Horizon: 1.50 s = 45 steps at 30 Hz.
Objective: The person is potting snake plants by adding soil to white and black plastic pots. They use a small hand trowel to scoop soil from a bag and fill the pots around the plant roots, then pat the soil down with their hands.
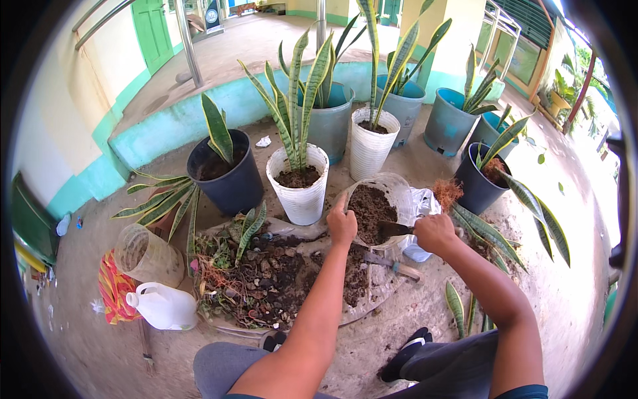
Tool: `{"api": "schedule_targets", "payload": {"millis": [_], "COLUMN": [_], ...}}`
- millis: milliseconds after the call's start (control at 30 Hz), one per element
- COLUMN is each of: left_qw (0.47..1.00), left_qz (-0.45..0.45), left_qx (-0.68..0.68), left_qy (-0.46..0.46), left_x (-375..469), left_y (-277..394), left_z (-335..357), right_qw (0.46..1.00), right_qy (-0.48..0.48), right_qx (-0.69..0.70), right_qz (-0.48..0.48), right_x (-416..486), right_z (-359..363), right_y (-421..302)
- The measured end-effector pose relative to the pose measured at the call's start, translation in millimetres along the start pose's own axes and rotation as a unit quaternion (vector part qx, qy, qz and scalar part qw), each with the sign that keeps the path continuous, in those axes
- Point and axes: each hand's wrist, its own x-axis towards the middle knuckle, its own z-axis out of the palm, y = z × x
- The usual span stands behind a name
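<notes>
My left hand (342,224) grips the rim of a clear plastic tub (404,197), which is tilted towards me. Dark crumbly soil (368,207) lies inside it. In my right hand (435,233) is a hand trowel (394,229), its dark blade at the soil in the tub's mouth. Below the tub, a wooden-handled knife (407,271) lies at the edge of a heap of soil, stones and roots (279,274) on a flattened sheet (371,310). Just beyond the sheet stands a white ribbed pot (299,202) holding a snake plant (296,114).
Another white pot (374,154), a black pot (227,174) and several blue-grey buckets (329,124) hold snake plants. A black pot (478,184) stands right. Left are a white jug (167,306) and an empty clear tub (149,257). Cut leaves (454,304) lie near my shoe (406,356).
</notes>
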Motion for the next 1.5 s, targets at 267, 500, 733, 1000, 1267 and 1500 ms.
{"api": "schedule_targets", "payload": {"millis": [267, 500, 733, 1000, 1267, 1500], "left_qw": [0.996, 0.999, 0.998, 0.997, 0.999, 0.988], "left_qz": [-0.037, -0.019, 0.030, 0.080, -0.004, -0.039], "left_qx": [-0.028, 0.003, 0.003, 0.009, 0.010, 0.133], "left_qy": [-0.073, -0.049, -0.046, -0.015, -0.054, -0.070], "left_x": [1.8, -6.2, -4.9, -14.2, 18.4, 39.7], "left_y": [-0.6, 1.1, 6.5, 9.4, -8.8, -0.5], "left_z": [-6.8, 2.1, -8.1, 16.0, -0.8, -7.1], "right_qw": [0.975, 0.952, 0.940, 0.919, 0.882, 0.859], "right_qy": [-0.026, -0.035, -0.074, -0.038, 0.022, 0.004], "right_qx": [0.215, 0.283, 0.313, 0.372, 0.455, 0.498], "right_qz": [0.052, 0.113, 0.114, 0.121, 0.123, 0.123], "right_x": [19.5, 37.8, 14.8, 28.2, 28.8, 25.6], "right_z": [20.8, 33.2, 20.2, 30.0, 18.8, -21.2], "right_y": [-47.4, -58.8, -45.9, -42.0, -12.3, 17.2]}}
